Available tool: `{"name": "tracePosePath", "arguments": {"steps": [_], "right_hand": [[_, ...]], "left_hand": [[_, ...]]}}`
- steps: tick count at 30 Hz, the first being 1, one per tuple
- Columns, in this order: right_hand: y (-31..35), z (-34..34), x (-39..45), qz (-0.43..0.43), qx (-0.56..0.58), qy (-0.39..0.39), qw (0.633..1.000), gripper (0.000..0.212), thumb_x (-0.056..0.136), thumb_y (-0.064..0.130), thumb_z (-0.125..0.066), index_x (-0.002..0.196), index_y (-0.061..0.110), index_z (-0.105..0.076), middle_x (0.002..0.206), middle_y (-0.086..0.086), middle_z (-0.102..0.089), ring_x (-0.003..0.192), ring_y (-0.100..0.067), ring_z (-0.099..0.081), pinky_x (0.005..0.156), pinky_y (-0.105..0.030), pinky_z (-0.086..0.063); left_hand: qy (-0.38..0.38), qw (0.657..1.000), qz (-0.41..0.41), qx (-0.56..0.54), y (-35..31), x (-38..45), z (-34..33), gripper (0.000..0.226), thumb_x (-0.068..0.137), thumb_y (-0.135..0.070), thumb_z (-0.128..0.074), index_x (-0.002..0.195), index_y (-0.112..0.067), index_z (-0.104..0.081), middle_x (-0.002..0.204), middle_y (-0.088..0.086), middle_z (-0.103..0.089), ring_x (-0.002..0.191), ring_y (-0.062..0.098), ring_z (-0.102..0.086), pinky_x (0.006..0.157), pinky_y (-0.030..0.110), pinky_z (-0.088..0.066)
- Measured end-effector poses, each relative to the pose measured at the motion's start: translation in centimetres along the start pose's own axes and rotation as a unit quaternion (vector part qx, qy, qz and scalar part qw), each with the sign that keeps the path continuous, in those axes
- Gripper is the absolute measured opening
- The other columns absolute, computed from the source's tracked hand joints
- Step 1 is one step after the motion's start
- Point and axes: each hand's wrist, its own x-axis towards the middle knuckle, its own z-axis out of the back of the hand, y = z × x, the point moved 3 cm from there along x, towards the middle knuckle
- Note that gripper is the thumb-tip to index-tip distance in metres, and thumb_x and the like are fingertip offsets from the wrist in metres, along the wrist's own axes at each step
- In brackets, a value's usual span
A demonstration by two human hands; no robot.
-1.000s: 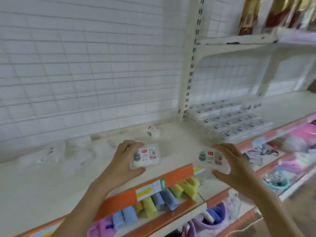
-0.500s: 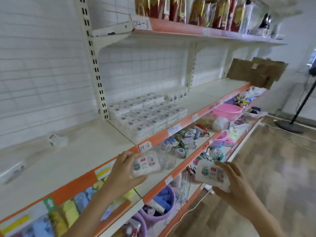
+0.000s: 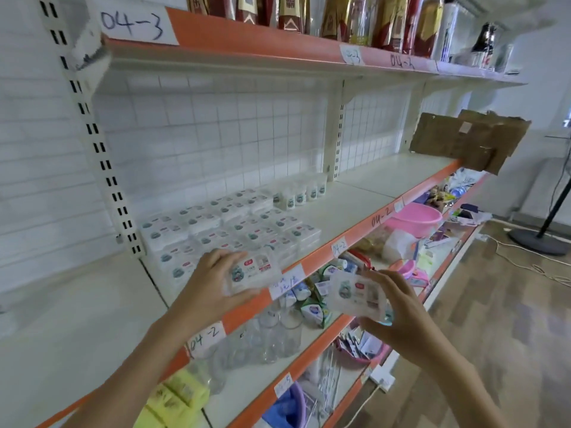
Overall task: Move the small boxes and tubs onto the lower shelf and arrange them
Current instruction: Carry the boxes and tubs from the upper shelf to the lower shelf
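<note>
My left hand (image 3: 207, 288) grips a small clear box (image 3: 253, 271) with a white, red and green label, held over the orange front edge of the white shelf (image 3: 355, 208). My right hand (image 3: 398, 319) holds a second box of the same kind (image 3: 357, 293) out in front of the shelves, lower and to the right. Just behind the left hand lies a block of the same small boxes (image 3: 234, 227) in neat stacked rows. At the back of that block stands a short row of small white tubs (image 3: 301, 196).
Bottles and packets stand on the top shelf (image 3: 278, 47) marked 04-3. Below are glass jars (image 3: 268, 335), yellow cloths (image 3: 176, 396) and a pink basin (image 3: 414, 219). A torn cardboard sheet (image 3: 466, 140) hangs at the shelf's right end. A stand's base (image 3: 537, 242) and cables lie on the wooden floor.
My view has swung right along the shelf, from the bare left section to the stacked boxes. Both hands have kept hold of their boxes, and the left box is now next to the stack.
</note>
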Motion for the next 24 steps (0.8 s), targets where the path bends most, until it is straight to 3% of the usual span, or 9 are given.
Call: {"name": "tracePosePath", "arguments": {"steps": [4,6,9,12,19,24], "right_hand": [[-1.1,0.6,8.9,0.067,0.0,0.006,0.998,0.068,0.071,0.019,-0.075,0.131,0.026,-0.044,0.117,0.016,-0.036,0.111,-0.006,-0.036,0.089,-0.023,-0.044],[-1.4,0.4,13.3,0.086,0.001,0.032,0.996,0.067,0.074,0.023,-0.073,0.132,0.028,-0.042,0.117,0.018,-0.034,0.109,-0.003,-0.037,0.087,-0.02,-0.044],[-2.1,-0.9,19.9,0.1,0.028,0.084,0.991,0.067,0.074,0.025,-0.074,0.133,0.026,-0.042,0.119,0.015,-0.037,0.109,-0.006,-0.04,0.092,-0.024,-0.043],[-2.8,-3.2,25.9,0.126,0.035,0.12,0.984,0.069,0.072,0.026,-0.076,0.134,0.02,-0.044,0.123,0.006,-0.041,0.112,-0.013,-0.043,0.096,-0.03,-0.041],[-4.1,-10.5,34.9,0.17,0.02,0.288,0.942,0.073,0.077,0.026,-0.072,0.14,0.021,-0.034,0.135,0.001,-0.036,0.124,-0.018,-0.037,0.099,-0.026,-0.032],[-4.6,-13.6,37.4,0.222,0.071,0.37,0.899,0.068,0.078,0.025,-0.072,0.136,0.024,-0.036,0.135,0.001,-0.035,0.122,-0.016,-0.037,0.102,-0.03,-0.035]], "left_hand": [[-0.022,0.998,0.037,0.034,2.1,6.5,0.1,0.115,0.048,-0.097,-0.025,0.137,-0.025,-0.039,0.121,-0.017,-0.033,0.111,-0.005,-0.024,0.096,0.015,-0.021],[-0.028,0.997,0.054,0.054,3.4,9.5,0.3,0.109,0.054,-0.093,-0.033,0.137,-0.022,-0.039,0.127,-0.011,-0.037,0.117,0.002,-0.029,0.097,0.017,-0.022],[-0.037,0.993,0.087,0.069,5.5,12.9,0.3,0.079,0.074,-0.061,-0.06,0.136,-0.018,-0.039,0.133,-0.002,-0.04,0.124,0.012,-0.033,0.1,0.023,-0.026],[-0.031,0.988,0.136,0.069,7.2,15.4,0.1,0.07,0.078,-0.048,-0.064,0.136,-0.016,-0.039,0.132,0.0,-0.041,0.124,0.014,-0.034,0.101,0.025,-0.029],[0.052,0.963,0.242,0.111,9.2,17.4,-2.2,0.073,0.077,-0.054,-0.062,0.136,-0.018,-0.04,0.136,-0.001,-0.042,0.125,0.014,-0.036,0.1,0.025,-0.029],[0.081,0.934,0.315,0.147,8.7,17.4,-3.9,0.074,0.075,-0.06,-0.06,0.136,-0.023,-0.042,0.133,0.0,-0.034,0.123,0.014,-0.029,0.101,0.027,-0.027]]}}
